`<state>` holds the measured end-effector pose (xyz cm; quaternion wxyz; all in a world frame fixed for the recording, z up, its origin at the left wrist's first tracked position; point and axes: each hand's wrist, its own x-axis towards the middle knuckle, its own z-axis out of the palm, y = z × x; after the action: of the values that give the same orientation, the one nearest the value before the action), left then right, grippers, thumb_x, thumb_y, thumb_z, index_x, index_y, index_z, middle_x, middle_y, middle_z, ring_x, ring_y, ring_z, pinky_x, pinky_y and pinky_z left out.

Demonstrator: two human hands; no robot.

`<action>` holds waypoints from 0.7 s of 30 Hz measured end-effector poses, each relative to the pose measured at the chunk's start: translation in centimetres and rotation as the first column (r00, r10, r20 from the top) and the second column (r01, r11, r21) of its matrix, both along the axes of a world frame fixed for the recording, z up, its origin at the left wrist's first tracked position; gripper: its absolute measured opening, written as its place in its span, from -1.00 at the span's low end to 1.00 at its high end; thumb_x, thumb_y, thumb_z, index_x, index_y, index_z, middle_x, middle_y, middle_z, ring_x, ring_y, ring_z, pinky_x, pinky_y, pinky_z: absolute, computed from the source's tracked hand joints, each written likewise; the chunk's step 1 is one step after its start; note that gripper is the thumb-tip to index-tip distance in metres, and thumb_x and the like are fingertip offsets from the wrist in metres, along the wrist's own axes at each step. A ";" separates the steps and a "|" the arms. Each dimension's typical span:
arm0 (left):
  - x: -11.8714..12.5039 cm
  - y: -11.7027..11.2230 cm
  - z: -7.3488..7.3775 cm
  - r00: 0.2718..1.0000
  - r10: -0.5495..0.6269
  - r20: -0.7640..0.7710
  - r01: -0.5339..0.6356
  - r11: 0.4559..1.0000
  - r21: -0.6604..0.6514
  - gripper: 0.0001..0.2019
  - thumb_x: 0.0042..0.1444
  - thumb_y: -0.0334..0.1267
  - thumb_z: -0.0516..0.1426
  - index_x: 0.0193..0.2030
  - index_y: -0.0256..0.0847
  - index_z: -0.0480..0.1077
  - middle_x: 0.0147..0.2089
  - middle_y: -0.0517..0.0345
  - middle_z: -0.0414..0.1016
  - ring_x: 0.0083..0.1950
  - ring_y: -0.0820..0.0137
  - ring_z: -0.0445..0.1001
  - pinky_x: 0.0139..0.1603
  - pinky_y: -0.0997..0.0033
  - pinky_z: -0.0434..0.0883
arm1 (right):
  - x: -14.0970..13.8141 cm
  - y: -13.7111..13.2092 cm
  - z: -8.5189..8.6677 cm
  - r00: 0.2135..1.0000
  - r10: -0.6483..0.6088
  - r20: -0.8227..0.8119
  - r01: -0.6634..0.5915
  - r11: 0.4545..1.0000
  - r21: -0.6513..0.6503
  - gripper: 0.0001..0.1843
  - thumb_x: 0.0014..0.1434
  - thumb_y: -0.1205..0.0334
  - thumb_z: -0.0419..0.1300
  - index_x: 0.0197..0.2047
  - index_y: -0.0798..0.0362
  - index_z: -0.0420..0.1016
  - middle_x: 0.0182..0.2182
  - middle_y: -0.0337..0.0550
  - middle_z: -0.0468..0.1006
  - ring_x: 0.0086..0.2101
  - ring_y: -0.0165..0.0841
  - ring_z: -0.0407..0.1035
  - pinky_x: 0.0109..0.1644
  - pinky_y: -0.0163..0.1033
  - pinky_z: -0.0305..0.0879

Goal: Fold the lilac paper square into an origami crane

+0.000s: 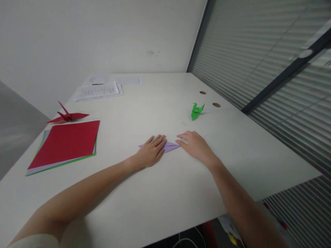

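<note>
A folded piece of purple origami paper point(170, 146) lies flat on the white table, its narrow point toward the right. My left hand point(152, 151) rests flat over its left part, fingers stretched out, with a small purple tip showing beyond the fingers on the left. Close to the right point is my right hand point(192, 144), thumb and index finger apart. Whether its thumb touches the paper tip I cannot tell. Part of the folded paper is hidden under my left hand.
A stack of red, purple and green paper sheets point(67, 143) lies at the left, with a red paper crane point(68, 117) behind it. A green paper crane point(196, 111) stands beyond my right hand. Written papers point(99, 90) lie at the back left. Blinds point(258, 58) border the right side.
</note>
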<state>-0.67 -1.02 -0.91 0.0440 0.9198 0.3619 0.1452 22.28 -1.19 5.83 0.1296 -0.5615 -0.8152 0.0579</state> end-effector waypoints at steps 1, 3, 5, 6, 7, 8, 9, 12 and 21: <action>0.0 0.0 0.0 1.000 0.013 0.027 -0.012 1.000 -0.016 -0.48 0.39 -0.14 -0.17 0.40 -0.35 0.05 0.45 -0.20 0.02 0.47 0.16 -0.01 0.43 0.04 0.05 | -0.5 0.3 -0.6 1.000 0.018 -0.003 -0.018 1.000 -0.025 -0.57 0.29 -0.05 0.06 -0.01 0.02 0.60 -0.10 0.04 0.60 -0.09 -0.09 0.43 0.06 -0.02 0.28; 0.0 0.0 0.1 0.996 0.036 0.079 -0.033 0.998 -0.049 -0.44 0.36 -0.12 -0.11 0.41 -0.37 0.00 0.45 -0.24 0.00 0.48 0.14 -0.04 0.42 0.06 0.07 | -1.3 0.7 -2.3 0.997 0.050 -0.051 -0.053 0.997 -0.052 -0.60 0.23 -0.07 0.15 -0.05 0.00 0.61 -0.12 0.02 0.58 -0.09 -0.11 0.40 0.07 -0.03 0.27; 0.1 0.1 0.4 0.993 0.050 0.111 -0.041 0.996 -0.082 -0.41 0.33 -0.13 -0.05 0.41 -0.39 -0.02 0.44 -0.26 0.02 0.48 0.13 -0.04 0.42 0.07 0.08 | -1.6 0.7 -3.9 0.992 0.042 -0.123 -0.049 0.997 -0.053 -0.65 0.17 -0.03 0.24 -0.07 0.00 0.58 -0.12 0.01 0.53 -0.09 -0.14 0.38 0.07 -0.03 0.26; 0.1 0.2 0.6 0.991 0.053 0.120 -0.041 0.994 -0.099 -0.40 0.31 -0.14 -0.03 0.40 -0.42 0.00 0.43 -0.28 0.04 0.47 0.12 -0.02 0.41 0.07 0.09 | -1.6 0.7 -4.5 0.987 0.038 -0.155 -0.047 0.997 -0.055 -0.66 0.14 0.00 0.27 -0.08 0.00 0.56 -0.13 -0.01 0.51 -0.09 -0.15 0.37 0.07 -0.02 0.25; 0.0 0.4 1.0 0.990 0.059 0.131 -0.044 0.993 -0.113 -0.39 0.29 -0.15 0.00 0.39 -0.44 0.03 0.42 -0.30 0.07 0.46 0.09 0.02 0.40 0.07 0.12 | -1.6 0.6 -4.9 0.981 0.031 -0.192 -0.043 0.997 -0.062 -0.69 0.11 0.03 0.30 -0.11 0.00 0.54 -0.14 -0.03 0.50 -0.10 -0.16 0.37 0.07 -0.02 0.24; 0.0 0.5 1.5 0.988 0.060 0.141 -0.041 0.990 -0.132 -0.37 0.25 -0.14 0.05 0.38 -0.44 0.07 0.39 -0.31 0.13 0.43 0.08 0.10 0.37 0.08 0.17 | -1.5 0.5 -5.0 0.971 0.025 -0.237 -0.044 0.996 -0.076 -0.71 0.09 0.07 0.31 -0.15 0.02 0.52 -0.16 -0.06 0.50 -0.11 -0.18 0.37 0.06 -0.03 0.24; -0.1 0.7 2.1 0.987 0.070 0.148 -0.045 0.985 -0.166 -0.37 0.22 -0.12 0.08 0.36 -0.41 0.12 0.34 -0.29 0.23 0.36 0.08 0.23 0.32 0.10 0.23 | -1.4 0.4 -5.0 0.956 0.026 -0.292 -0.058 0.993 -0.100 -0.75 0.08 0.11 0.32 -0.19 0.03 0.50 -0.19 -0.09 0.51 -0.14 -0.21 0.37 0.04 -0.05 0.25; -0.7 1.5 3.7 0.970 0.207 0.132 -0.150 0.926 -0.346 -0.43 0.15 -0.05 0.13 0.25 -0.30 0.32 0.00 -0.15 0.56 -0.02 0.14 0.53 0.01 0.22 0.42 | -1.3 0.1 -4.3 0.868 0.046 -0.494 -0.165 0.966 -0.201 -0.82 0.09 0.21 0.29 -0.23 0.04 0.43 -0.29 -0.19 0.51 -0.24 -0.30 0.40 -0.06 -0.15 0.30; -0.7 2.3 4.0 0.583 0.608 0.539 0.107 0.600 -0.793 -0.66 -0.15 -0.01 0.32 -0.42 -0.30 0.54 -0.49 0.15 0.50 -0.49 0.47 0.35 -0.45 0.48 0.23 | -0.8 0.7 -3.2 0.634 -0.100 -0.767 0.017 0.993 -0.115 -0.05 -0.09 -0.04 0.38 0.33 -0.09 0.15 0.05 0.01 0.38 -0.05 -0.19 0.37 0.01 -0.04 0.37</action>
<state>-1.42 1.33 3.11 0.5504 0.5841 0.4728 0.3637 21.46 -0.46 2.59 0.4392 -0.5149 -0.6596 0.3270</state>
